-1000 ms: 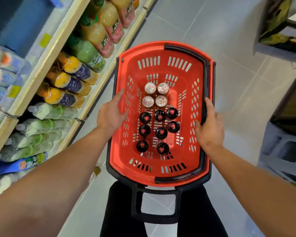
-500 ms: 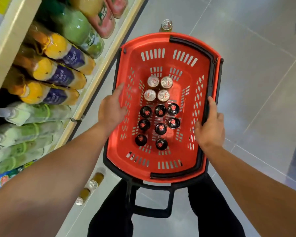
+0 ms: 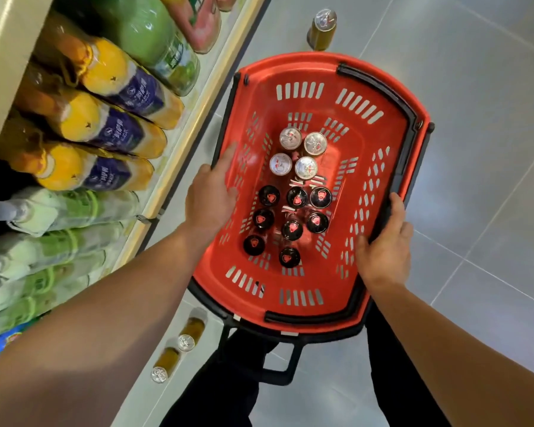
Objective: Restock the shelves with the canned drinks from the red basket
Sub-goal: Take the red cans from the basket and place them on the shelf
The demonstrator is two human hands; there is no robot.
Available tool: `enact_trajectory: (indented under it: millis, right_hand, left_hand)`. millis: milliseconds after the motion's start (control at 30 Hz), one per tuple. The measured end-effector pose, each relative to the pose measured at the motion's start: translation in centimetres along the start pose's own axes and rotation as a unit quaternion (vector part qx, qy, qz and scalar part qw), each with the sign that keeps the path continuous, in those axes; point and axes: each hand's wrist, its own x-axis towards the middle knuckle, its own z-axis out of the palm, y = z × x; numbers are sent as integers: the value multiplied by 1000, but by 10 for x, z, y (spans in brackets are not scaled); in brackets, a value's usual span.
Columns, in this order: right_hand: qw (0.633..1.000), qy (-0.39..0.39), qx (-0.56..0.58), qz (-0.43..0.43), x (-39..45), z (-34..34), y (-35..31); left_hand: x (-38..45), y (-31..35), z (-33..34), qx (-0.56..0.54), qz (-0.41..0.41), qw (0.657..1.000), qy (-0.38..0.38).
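Both forearms bare to the frame edge; no sleeves, watch or bands visible. Left hand [image 3: 210, 198] and right hand [image 3: 383, 254] ungloved, no rings seen on the visible fingers, nails short. Black trousers [image 3: 216, 392] on both legs, plain fabric, no markings discernible. Footwear out of view.

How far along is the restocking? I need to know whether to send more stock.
Barely begun. Done: nothing I can confirm; a can stands on the floor beyond the red basket. In hand: the left hand and right hand grip the basket's sides, no can picked. Left: four silver-topped cans and eight black-topped cans remain inside.
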Motion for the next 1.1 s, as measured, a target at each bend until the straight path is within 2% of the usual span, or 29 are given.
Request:
enact_trajectory:
  millis: [167, 333, 733, 1100]
  right_hand:
    - [999, -16, -24, -24, 5, -9, -7]
    - [999, -43, -9, -18, 3, -8, -18]
    - [994, -101, 31, 16, -58, 43, -52]
    - [994, -107, 23, -15, -94, 97, -93]
  left_hand:
    - [-23, 3, 7, 47, -59, 997, -15]
    - [-26, -12, 3, 33, -94, 995, -20]
    - [-28, -68, -43, 33, -84, 996, -8]
    - [-6, -122, -71, 97, -107, 989, -17]
